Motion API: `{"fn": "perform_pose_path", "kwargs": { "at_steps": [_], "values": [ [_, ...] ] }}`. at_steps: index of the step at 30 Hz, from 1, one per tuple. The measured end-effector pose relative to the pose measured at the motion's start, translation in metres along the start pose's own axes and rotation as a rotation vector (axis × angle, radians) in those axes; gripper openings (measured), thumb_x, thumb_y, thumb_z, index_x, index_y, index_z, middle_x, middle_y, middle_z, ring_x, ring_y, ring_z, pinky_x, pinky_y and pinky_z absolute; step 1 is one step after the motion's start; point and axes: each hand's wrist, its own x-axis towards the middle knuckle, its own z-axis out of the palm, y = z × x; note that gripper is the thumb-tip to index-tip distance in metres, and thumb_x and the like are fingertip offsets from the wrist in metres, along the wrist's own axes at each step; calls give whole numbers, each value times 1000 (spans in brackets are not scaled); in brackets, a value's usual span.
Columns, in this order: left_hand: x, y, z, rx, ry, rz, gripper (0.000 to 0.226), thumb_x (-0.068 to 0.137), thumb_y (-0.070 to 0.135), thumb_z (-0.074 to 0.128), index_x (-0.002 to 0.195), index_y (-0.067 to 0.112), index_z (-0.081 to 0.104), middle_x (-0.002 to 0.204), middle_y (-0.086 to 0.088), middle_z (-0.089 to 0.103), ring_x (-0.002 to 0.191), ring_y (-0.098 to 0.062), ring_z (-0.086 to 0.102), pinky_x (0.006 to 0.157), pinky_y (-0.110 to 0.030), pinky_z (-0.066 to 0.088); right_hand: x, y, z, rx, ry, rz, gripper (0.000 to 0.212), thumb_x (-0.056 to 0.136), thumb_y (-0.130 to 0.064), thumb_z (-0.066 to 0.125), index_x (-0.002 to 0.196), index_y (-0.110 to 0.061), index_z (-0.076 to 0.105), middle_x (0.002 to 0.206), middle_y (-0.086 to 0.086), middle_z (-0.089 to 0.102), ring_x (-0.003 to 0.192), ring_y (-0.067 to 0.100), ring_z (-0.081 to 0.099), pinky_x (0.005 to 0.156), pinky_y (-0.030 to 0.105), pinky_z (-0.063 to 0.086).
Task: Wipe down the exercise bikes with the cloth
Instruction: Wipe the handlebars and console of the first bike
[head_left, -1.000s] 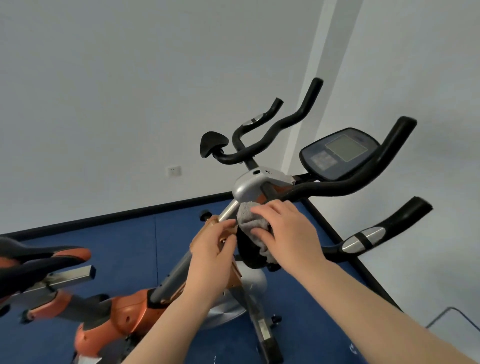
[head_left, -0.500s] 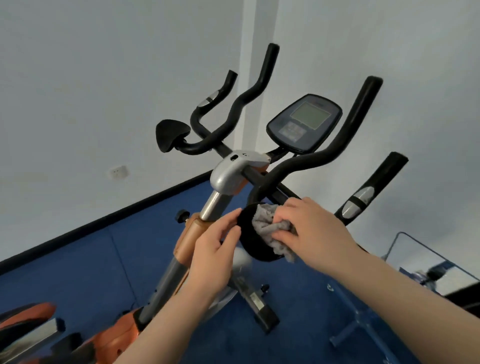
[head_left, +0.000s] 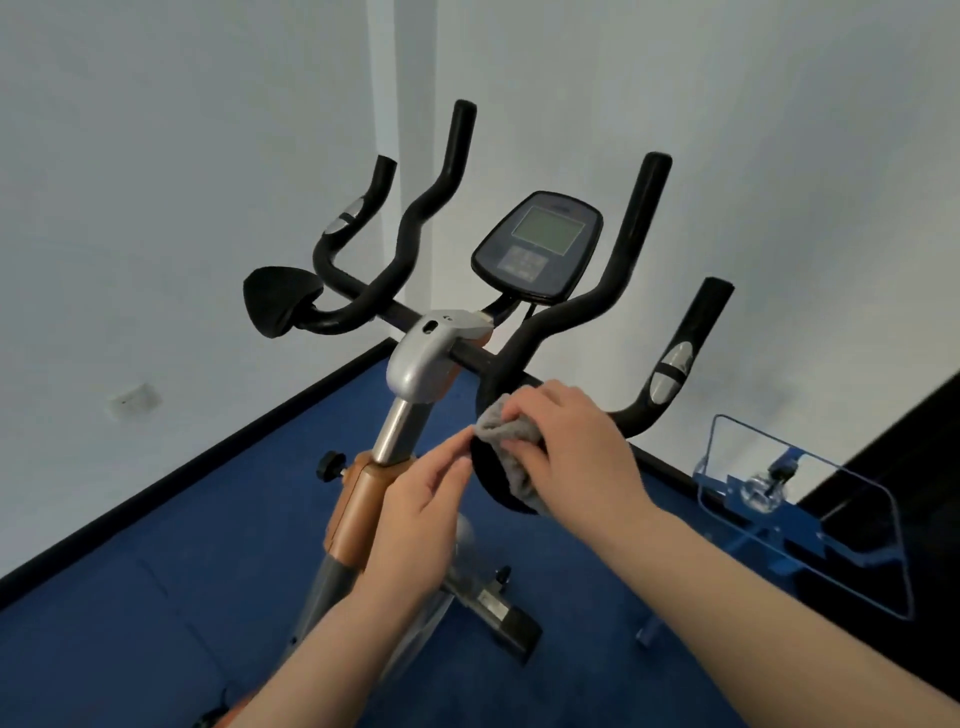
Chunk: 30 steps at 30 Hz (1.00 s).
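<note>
Gym room, exercise bike (head_left: 431, 364), blue floor (head_left: 208, 519)

No legible text on console (head_left: 537, 253)

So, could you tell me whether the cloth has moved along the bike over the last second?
Yes. The cloth went from beside the silver clamp rightward and down onto the black elbow pad.

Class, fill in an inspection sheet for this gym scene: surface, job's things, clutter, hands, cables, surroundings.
Surface: blue floor.
Job's things: grey cloth pressed on the black elbow pad of the exercise bike; console unlit.
Clutter: nothing seen.
Hands: right hand holds the cloth; left hand steadies the pad's edge.
Cables: thin black lead below the console.
Surroundings: white walls, wall socket, blue stand.
</note>
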Motion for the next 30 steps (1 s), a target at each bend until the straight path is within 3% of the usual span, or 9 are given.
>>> {"fn": "perform_pose_path", "kwargs": {
  "at_steps": [3,9,13,18,21,23,25,27,30],
  "values": [
    [0,-3,-2,2,7,6,32,96,10,49,123,18,63,96,11,67,83,29,52,68,8,36,-11,-12,19,-188,-42,-65,32,78,-18,65,108,-24,56,110,-2,58,106,23,49,86,36,40],
    [6,-6,-6,-83,-87,-54,33,97,15,46,128,19,59,120,12,65,110,11,56,81,2,39,-25,15,-18,-233,-295,-229,30,73,-17,64,96,-33,53,102,-9,55,103,17,46,85,33,36],
    [5,-7,-3,-80,-37,-48,32,97,18,48,125,22,62,116,15,67,105,17,55,78,5,37,-8,20,-28,-27,-65,-4,22,78,-16,60,90,-33,51,94,-9,49,93,15,46,67,32,45],
    [2,-2,7,-123,23,-52,29,96,11,48,115,26,64,99,27,70,99,14,60,74,2,42,-28,20,-2,-2,-52,29,15,87,-21,60,101,-25,61,108,-9,51,111,12,38,72,36,52],
    [4,3,8,-78,33,-39,26,95,12,50,109,30,64,97,35,66,96,19,57,71,5,39,-26,35,-18,66,-98,28,7,85,-30,58,90,-34,57,97,-18,51,96,4,46,69,32,50],
    [7,5,11,-57,59,-27,26,95,13,52,109,30,64,97,30,67,95,20,56,71,6,37,-3,37,-23,149,-7,70,2,83,-33,57,85,-33,57,90,-16,52,83,3,52,68,29,49],
    [8,7,17,-33,90,-16,28,93,12,53,106,36,62,93,21,69,93,19,57,71,5,38,20,32,-18,218,90,72,7,83,-25,64,88,-30,62,93,-13,57,89,9,53,73,28,47],
    [8,8,24,-12,108,-6,33,93,12,54,101,43,59,94,19,68,92,16,59,71,3,40,23,27,-5,348,52,73,14,83,-14,67,95,-22,67,99,-9,60,98,10,50,83,27,44],
    [12,5,27,-35,109,-29,31,92,16,54,102,44,61,98,22,68,96,8,62,75,-3,45,-3,37,5,408,124,127,16,82,-11,68,92,-23,67,96,-13,59,96,5,51,81,17,44]
  ]
}}
